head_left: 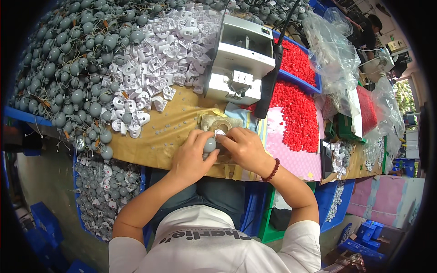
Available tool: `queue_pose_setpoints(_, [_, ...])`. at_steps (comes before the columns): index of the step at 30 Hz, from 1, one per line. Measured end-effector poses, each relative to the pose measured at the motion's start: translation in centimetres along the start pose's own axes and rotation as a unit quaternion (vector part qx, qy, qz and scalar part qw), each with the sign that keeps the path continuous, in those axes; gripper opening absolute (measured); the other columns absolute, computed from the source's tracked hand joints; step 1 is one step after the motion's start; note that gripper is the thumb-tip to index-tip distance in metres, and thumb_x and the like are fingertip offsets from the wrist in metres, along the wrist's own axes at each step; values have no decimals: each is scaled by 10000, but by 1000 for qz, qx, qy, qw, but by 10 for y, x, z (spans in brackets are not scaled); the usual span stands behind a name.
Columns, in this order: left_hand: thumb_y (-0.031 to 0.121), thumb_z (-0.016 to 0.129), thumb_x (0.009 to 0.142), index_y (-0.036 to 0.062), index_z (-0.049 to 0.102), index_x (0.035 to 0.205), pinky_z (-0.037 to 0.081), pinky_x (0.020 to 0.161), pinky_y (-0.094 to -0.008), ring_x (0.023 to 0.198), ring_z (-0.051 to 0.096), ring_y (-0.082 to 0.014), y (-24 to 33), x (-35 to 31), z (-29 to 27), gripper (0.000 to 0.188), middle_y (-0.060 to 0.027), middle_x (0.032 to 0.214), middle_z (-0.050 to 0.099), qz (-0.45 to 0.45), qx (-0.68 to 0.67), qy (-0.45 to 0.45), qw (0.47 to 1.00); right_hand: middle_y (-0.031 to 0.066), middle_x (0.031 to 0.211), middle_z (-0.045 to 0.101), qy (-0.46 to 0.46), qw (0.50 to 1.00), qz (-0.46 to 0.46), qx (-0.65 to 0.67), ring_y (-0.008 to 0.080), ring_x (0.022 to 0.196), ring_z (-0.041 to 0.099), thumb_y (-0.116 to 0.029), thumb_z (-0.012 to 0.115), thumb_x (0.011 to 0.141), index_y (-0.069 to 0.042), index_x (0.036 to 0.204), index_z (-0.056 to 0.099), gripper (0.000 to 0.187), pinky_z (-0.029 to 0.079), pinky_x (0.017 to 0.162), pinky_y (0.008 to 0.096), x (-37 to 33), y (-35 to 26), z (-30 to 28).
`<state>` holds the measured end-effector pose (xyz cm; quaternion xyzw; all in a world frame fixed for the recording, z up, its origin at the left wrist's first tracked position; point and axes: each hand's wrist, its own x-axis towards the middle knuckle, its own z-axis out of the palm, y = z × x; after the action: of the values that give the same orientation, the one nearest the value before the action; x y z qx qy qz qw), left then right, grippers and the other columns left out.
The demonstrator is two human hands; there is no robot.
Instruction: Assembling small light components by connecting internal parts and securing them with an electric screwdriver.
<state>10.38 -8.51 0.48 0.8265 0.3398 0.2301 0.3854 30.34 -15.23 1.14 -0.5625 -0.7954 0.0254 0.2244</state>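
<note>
Close together at the front of the bench, both my hands work over a metal plate (234,122) with a rounded recess. Between the thumb and fingers of my left hand (189,157) sits a grey bulb-shaped part (210,145). My right hand (248,150) pinches at a small white plastic piece (219,132) just above the grey part; its fingertips partly hide where the two meet. A beaded bracelet circles my right wrist. Just beyond the plate stands a white and grey bench machine (243,59).
Grey bulb-shaped parts with thin wires (59,68) are heaped at the left. White plastic pieces (168,45) lie beside them. Small red parts (296,118) spread over a pink sheet and fill a blue tray (314,82) at the right. A blue bin of grey parts (107,191) stands below the bench.
</note>
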Motion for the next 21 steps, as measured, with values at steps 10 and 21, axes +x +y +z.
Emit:
queue_pose_setpoints(10, [134, 741, 809, 60, 613, 1156, 519, 840, -445, 1017, 615, -344, 5, 11, -4, 377, -118, 1148, 598, 45, 106, -20, 993, 67, 889, 596, -46, 999, -22, -8, 258, 772, 636, -100, 705, 739, -80, 1092, 709, 353, 531, 670, 371, 4, 7, -8])
queue_pose_setpoints(21, [109, 720, 809, 34, 599, 1196, 485, 928, -448, 1093, 567, -359, -1, 13, 4, 412, -144, 1169, 605, 67, 78, 16, 995, 78, 884, 606, -106, 994, 17, 11, 274, 775, 671, -122, 713, 752, -72, 1108, 706, 359, 554, 657, 386, 7, 1, -18])
